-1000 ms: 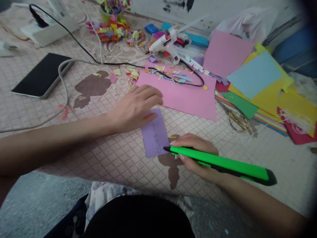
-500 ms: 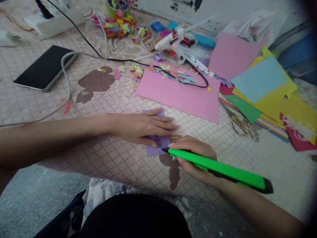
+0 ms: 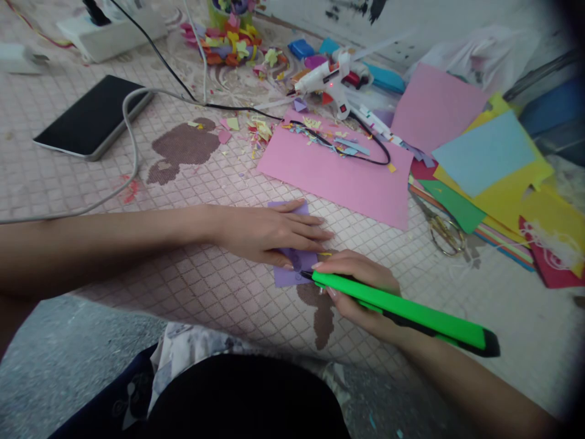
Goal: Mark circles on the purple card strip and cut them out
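Note:
Flat on the cloth-covered table lies a small purple sheet (image 3: 284, 278) with dark curved lines on it. My left hand (image 3: 269, 235) rests palm down over its upper part, fingers spread, pressing it to the cloth. In my right hand (image 3: 356, 277) is a green utility knife (image 3: 402, 302) with black parts, gripped close to its front. Its dark pointed tip touches the sheet just right of my left thumb. The long green body slants back over my right forearm. Part of the sheet is hidden under my left hand.
Beyond my hands lies a pink sheet (image 3: 333, 183) with scraps and a cable on it. A white glue gun (image 3: 336, 85) stands behind. Gold-handled scissors (image 3: 446, 235) and coloured sheets (image 3: 487, 152) are right. A black tablet (image 3: 94, 116) and power strip (image 3: 112, 33) are left.
The whole view has shifted slightly. Near the knife's tip, the curved line on the purple sheet looks a little more looped. Both hands keep nearly the same pose.

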The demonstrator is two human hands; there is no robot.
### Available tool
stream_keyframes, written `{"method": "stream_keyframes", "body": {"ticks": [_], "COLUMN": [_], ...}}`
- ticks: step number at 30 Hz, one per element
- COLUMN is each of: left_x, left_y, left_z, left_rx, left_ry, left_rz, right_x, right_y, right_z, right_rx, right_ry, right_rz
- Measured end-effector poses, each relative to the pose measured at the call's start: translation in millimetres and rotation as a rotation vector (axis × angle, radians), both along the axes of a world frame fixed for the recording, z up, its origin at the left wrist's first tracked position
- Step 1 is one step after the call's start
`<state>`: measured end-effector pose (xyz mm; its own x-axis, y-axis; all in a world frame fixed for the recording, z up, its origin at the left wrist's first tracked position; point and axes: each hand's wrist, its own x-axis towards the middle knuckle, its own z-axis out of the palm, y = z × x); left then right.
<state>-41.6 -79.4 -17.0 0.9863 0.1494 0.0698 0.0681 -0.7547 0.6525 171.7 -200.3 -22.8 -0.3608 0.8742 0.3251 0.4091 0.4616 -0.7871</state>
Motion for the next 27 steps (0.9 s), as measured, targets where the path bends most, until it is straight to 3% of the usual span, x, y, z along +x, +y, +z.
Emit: {"method": "stream_keyframes", "body": {"ticks": [7, 15, 27], "left_x": [-2.3, -0.6, -1.4], "left_y": [1.3, 0.3, 0.9], "left_z": [-5.2, -1.3, -3.9], "left_rx": [0.064, 0.01, -0.013], "left_ry": [-0.109, 0.055, -0.08], "left_rz": [-0.018, -0.012, 0.003], "right_x": [-1.1, -1.2, 3.8], "right_y": [0.5, 0.4, 4.5], "right_z": [-1.0, -0.6, -0.2], "right_rx": [0.013, -0.014, -0.064], "right_ry": [0.003, -0.003, -0.019], "right_rz": [-0.013, -0.004, 0.074]}}
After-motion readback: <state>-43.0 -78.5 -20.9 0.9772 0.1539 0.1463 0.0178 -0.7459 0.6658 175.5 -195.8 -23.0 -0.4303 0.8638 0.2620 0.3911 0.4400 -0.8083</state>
